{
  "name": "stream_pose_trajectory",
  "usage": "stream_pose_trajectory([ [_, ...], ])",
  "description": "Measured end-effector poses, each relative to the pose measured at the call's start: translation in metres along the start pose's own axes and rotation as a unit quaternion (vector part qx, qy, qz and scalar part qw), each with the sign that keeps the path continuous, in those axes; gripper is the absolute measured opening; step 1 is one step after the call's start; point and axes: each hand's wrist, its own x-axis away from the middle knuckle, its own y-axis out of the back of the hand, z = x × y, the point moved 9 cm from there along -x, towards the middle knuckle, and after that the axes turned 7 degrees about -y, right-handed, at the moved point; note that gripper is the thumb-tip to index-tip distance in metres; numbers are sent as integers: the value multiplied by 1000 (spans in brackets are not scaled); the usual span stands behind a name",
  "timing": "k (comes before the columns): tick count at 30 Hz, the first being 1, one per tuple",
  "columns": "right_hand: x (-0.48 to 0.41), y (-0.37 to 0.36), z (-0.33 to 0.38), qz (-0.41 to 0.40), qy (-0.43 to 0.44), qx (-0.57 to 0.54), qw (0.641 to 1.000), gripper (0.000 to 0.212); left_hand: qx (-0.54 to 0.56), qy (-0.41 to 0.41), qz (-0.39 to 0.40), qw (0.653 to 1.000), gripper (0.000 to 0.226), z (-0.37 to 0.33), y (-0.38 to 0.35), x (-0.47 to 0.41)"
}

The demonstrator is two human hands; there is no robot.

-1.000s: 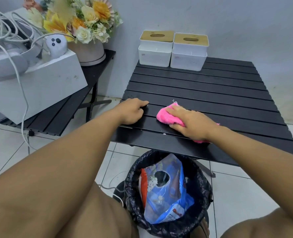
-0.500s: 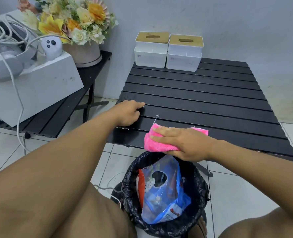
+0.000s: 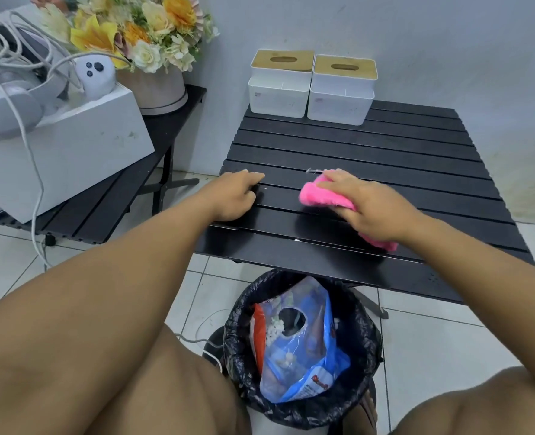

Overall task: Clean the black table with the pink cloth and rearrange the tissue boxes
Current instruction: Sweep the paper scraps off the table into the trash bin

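A black slatted table (image 3: pixel 385 152) stands in front of me. My right hand (image 3: pixel 373 208) presses the pink cloth (image 3: pixel 319 196) flat on the near middle of its top. Resting on the table's near left corner is my left hand (image 3: pixel 231 196), fingers loosely curled with nothing in it. Two white tissue boxes with wooden lids sit side by side at the far left edge against the wall: the left tissue box (image 3: pixel 280 84) and the right tissue box (image 3: pixel 341 91).
A bin lined with a black bag (image 3: pixel 297 350) holding a blue packet stands on the tiled floor below the table's near edge. To the left a second black table (image 3: pixel 103 208) carries a white box (image 3: pixel 59 152), cables, a controller and a flower pot (image 3: pixel 156 89).
My right hand swept the pink cloth to the table's near edge above the bin, then moved it back up onto the slats. My left hand stayed put.
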Motion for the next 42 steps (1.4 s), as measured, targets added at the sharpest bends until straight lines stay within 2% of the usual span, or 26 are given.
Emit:
stream_pose_trajectory([
  [2,0,-23,-21,44,-32,28,998,48,-4,-5,18,1000,60,0,-5,0],
  [4,4,-38,-19,68,-30,20,997,50,-6,-3,31,999,62,4,-11,0],
  [8,21,-49,23,91,39,-15,995,53,7,24,29,999,64,19,-13,3],
  [12,41,-59,66,172,103,-28,979,52,4,24,23,999,63,20,-10,5],
  [14,30,-43,74,154,116,-43,980,44,1,22,16,1000,62,18,-8,6],
  [17,-19,-3,49,15,52,-67,996,46,-15,24,11,1000,56,17,-5,5],
  [19,-56,10,21,-47,-28,-27,998,50,-18,22,20,999,53,18,-8,3],
  [21,-88,-3,6,-28,-72,7,997,48,-23,18,29,999,54,19,-10,1],
  [25,-111,-48,17,50,-83,20,995,49,-22,16,29,999,57,22,-9,0],
  [27,-103,-54,29,46,-54,15,997,51,-23,11,29,999,56,23,-8,-1],
  [29,-84,-56,46,55,11,-6,998,50,-30,9,30,999,56,23,-8,-1],
  [35,-5,-65,77,140,125,-30,982,48,-34,10,29,999,55,23,-7,-2],
  [38,21,-57,91,172,143,-30,974,46,-34,19,25,999,49,21,-7,-2],
  [40,36,-51,99,191,141,-1,972,49,-34,24,29,999,52,19,-7,-1],
  [42,52,-46,106,225,139,-11,964,43,-37,29,32,998,56,18,-7,0],
])
